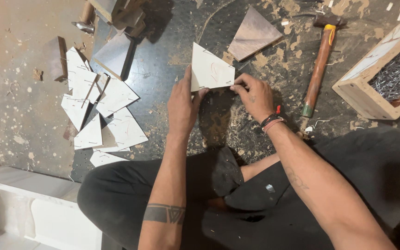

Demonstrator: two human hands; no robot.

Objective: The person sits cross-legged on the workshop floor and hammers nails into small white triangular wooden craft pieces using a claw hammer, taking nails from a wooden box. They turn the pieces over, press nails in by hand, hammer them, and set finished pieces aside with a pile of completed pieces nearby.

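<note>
A white triangular board piece [209, 69] stands tilted on the dark floor, small nails sticking out near its edges. My left hand [182, 104] grips its lower left edge, thumb on the face. At its lower right corner my right hand [254, 95] pinches the piece with the fingertips. A red and black band sits on the right wrist. I sit cross-legged in black trousers right behind the piece.
A pile of several white triangles [100, 113] lies to the left. A brown triangular piece [252, 34] lies just beyond. A hammer [319, 62] rests to the right, beside a wooden box of nails [385, 69]. Dark blocks [116, 53] sit at the upper left.
</note>
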